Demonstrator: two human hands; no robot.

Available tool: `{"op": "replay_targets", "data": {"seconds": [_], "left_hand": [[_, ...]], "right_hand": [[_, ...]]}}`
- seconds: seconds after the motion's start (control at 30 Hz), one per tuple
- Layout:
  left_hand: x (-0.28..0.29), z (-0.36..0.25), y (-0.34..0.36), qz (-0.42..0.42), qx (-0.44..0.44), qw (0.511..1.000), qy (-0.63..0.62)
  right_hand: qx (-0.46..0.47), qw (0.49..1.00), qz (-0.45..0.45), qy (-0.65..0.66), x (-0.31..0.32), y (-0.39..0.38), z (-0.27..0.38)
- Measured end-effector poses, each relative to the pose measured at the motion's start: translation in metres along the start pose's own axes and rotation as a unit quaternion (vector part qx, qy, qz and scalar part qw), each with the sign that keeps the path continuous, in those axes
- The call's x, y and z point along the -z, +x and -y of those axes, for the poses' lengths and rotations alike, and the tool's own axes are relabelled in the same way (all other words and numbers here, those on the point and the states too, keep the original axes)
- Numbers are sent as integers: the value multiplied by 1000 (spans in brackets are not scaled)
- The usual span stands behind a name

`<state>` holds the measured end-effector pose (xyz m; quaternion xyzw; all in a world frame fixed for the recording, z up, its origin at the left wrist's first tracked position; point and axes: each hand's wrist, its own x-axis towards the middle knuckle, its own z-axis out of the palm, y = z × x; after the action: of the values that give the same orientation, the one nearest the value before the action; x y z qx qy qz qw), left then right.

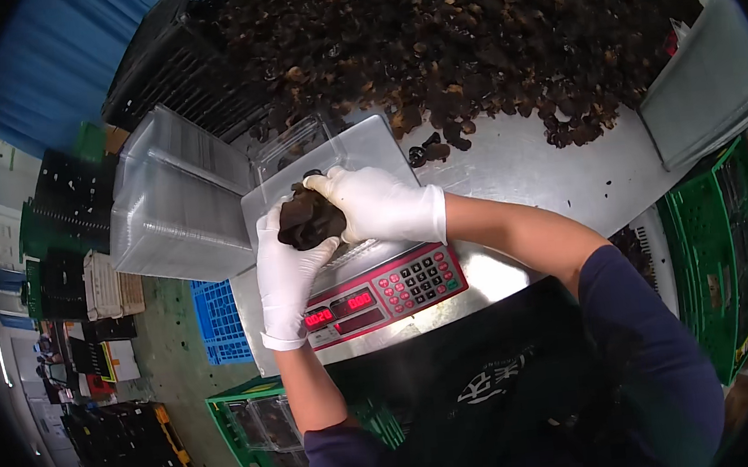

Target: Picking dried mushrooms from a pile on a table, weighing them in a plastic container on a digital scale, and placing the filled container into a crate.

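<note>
Head view: one scale (424,284), red-framed, its panel bearing two lit red readouts and a keypad whose keys carried small characters; one dark garment front (458,360), printed in white. Dark brown fungus clump (310,220), one: folded, ruffled, nearly black in its hollows, browner on its upper face; held over the scale's grey pan (372,148), and from where I stood I could not tell whether it touched. Hands, two, gloved in white: left hand (290,282) and right hand (380,201), the fingers of each curved and closed against the clump from opposite sides. Heap of similar pieces (463,36), one, its pieces beyond counting, spread over the far part of the metal worktop (558,180). Clear plastic stacks, two: left stack (178,207) beside the scale, right stack (702,89) at the worktop's right. Blue crate (220,316), one, low at left. Green crates near the person, two: left crate (243,393), right crate (702,292).
</note>
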<state>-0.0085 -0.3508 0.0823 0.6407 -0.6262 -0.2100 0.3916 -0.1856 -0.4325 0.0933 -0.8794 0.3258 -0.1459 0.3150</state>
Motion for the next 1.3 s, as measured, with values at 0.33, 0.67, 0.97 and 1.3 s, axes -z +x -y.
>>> {"op": "replay_targets", "data": {"seconds": [0.33,0.67,0.97,1.3], "left_hand": [[14,-13,-46,-15,-11,965,262],[-158,-85,-90,175,-212,961,17],[-249,-54,-108,207,-160,961,89],[-292,-32,-89,175,-94,946,255]], "right_hand": [[-118,928,-295,-196,-16,-108,-110],[-358,867,-212,-274,-79,-274,-184],[-574,641,-320,-398,-41,-531,-214],[-100,945,-256,-177,20,-80,-212]]}}
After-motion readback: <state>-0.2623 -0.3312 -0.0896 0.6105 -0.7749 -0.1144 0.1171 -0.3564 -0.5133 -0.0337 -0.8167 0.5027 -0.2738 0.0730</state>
